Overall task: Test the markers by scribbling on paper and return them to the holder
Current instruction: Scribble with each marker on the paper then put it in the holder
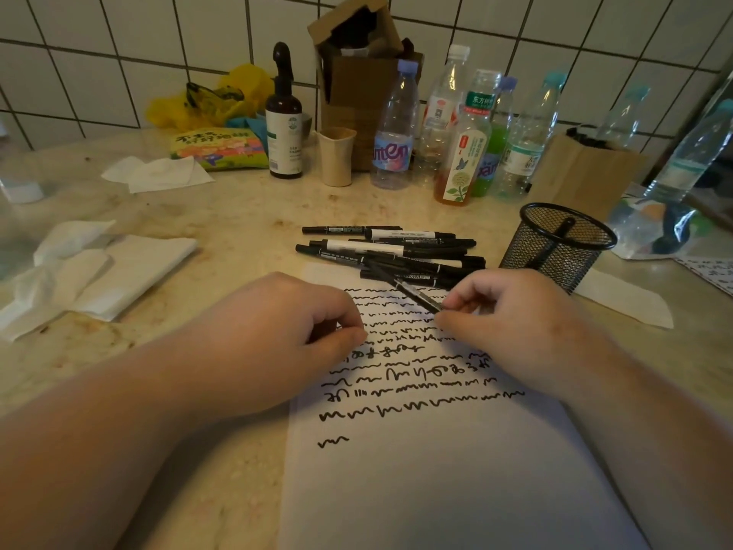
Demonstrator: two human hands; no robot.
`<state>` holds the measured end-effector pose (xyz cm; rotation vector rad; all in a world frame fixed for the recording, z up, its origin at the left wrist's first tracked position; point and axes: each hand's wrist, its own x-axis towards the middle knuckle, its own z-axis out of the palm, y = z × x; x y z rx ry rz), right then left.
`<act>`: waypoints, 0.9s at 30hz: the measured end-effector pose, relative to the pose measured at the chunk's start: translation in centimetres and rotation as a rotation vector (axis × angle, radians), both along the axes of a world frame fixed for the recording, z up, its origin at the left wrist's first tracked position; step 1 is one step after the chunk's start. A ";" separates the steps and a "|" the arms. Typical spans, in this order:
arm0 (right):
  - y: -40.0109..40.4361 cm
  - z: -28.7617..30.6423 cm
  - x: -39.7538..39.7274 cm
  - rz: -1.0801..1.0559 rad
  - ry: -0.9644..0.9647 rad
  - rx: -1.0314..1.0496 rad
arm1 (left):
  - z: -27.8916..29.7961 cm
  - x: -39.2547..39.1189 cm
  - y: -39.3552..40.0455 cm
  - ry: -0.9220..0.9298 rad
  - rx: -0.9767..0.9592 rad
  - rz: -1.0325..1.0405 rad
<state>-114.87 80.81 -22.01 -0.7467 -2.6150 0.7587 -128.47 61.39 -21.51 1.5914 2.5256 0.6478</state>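
A white sheet of paper point(436, 470) lies on the counter, its upper half covered with rows of black scribbles. Above it lies a pile of several black markers point(388, 248). My right hand point(511, 323) pinches one black marker point(412, 291) at its near end; the marker slants up and left toward the pile. My left hand point(285, 331) rests curled on the paper's left edge, fingers closed, with nothing visible in it. A black mesh holder point(555, 244) stands to the right of the pile, with one marker inside.
Crumpled white tissues point(91, 267) lie at the left. Along the tiled wall stand a brown spray bottle point(283, 125), a beige cup point(336, 156), several plastic bottles point(464, 152), cardboard boxes point(357, 73) and a snack bag point(222, 146).
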 end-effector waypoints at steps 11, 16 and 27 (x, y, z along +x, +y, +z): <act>-1.4 1.0 0.6 0.355 0.172 -0.692 | 0.3 0.4 0.0 -0.165 0.011 -0.046; -2.0 1.1 0.7 0.427 0.268 -0.764 | 0.5 1.1 0.5 -0.281 0.018 -0.054; -1.6 1.0 1.0 0.283 0.131 -0.259 | 0.8 -0.1 0.1 -0.042 -0.026 0.018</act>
